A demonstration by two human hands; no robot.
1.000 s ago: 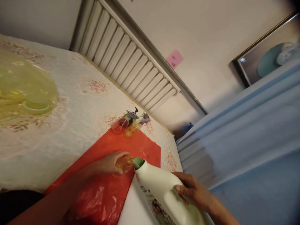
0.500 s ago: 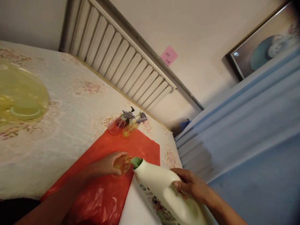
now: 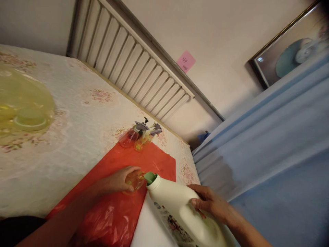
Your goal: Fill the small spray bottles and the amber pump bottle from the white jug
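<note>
My left hand (image 3: 120, 180) is wrapped around a small clear bottle (image 3: 135, 181) with no cap on, held over a red plastic bag (image 3: 110, 216). My right hand (image 3: 209, 202) grips the handle of a large cream-coloured jug (image 3: 177, 202) that has a printed label. The jug lies tilted, and its green pouring spout (image 3: 150, 177) meets the bottle's mouth. Whether liquid is flowing between them I cannot tell. Beyond the hands stand two spray bottles, a pinkish one (image 3: 128, 138) and a yellowish one (image 3: 142, 141), both with grey trigger heads.
A flowered tablecloth (image 3: 77, 137) covers the table. At the left lies a large translucent yellow basin (image 3: 31, 89) with a round rim-like shape in it. A white radiator (image 3: 133, 61) runs along the wall behind the table. Blue curtain-like cloth (image 3: 269, 137) hangs at the right.
The whole view has shifted very slightly. Both hands, the bottle and the jug keep the same places relative to each other.
</note>
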